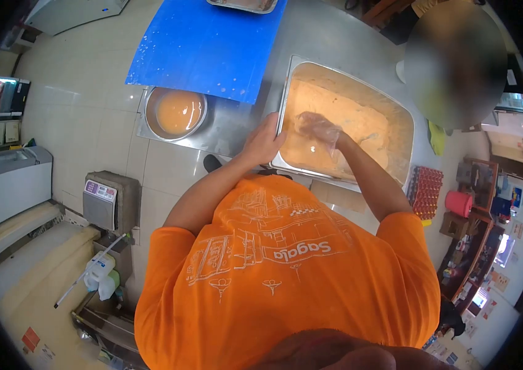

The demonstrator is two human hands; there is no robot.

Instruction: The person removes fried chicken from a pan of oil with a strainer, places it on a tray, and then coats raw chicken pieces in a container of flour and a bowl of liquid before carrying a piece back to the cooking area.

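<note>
So, far left: a metal bowl (151, 117) of orange liquid, near the counter's edge; shallow and likely to slop if knocked. Blue sheet (203, 52) just beyond, flat, spotted with white.

Next, bare left hand (264, 142), clasping the left rim of a deep metal pan (405, 145), thumb over the edge. Pan sits on the steel counter (311, 31), in front of the body and toward the right. Judged stiff and, with this load, fairly heavy; the rim is the sound hold, best at opposite sides if shifted.

Inside, pale orange powder (363, 117), uneven, lumpy in places. Should be soft, light to push, apt to cling and clump. Right hand (318, 128), in a clear loose glove, is down in it at the left; fingers blurred, cannot tell whether they grasp anything. Slack plastic probably dulls the grip; scooping from beneath suits.

Far right: red tray (427, 191), apart from both hands.
</note>
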